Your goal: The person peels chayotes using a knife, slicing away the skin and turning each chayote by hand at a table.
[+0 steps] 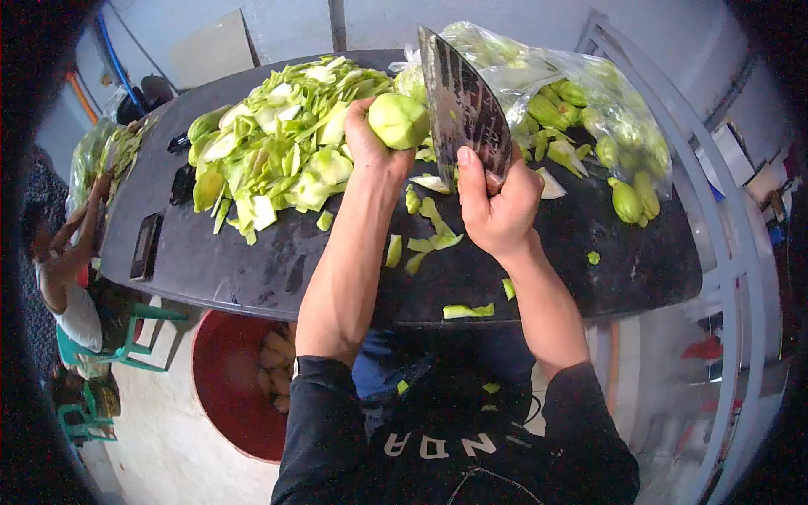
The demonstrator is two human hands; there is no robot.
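A pale green, partly peeled vegetable [398,121] sits in my left hand [370,145], whose fingers wrap round its side and underside. My right hand [502,202] grips a large, dark, broad-bladed knife [463,101], its blade upright with the tip at the top. The blade stands just right of the vegetable. Behind and left of my left hand lies a big heap of green slices and peelings [295,126]. Below the hands, a few peel strips [436,231] are scattered on the dark table [252,269].
At the back right, a clear plastic bag [589,76] holds whole green vegetables, with some [627,200] outside it. A phone [146,247] lies at the left. A red tub [227,387] stands below the table. Another person [71,278] sits at far left.
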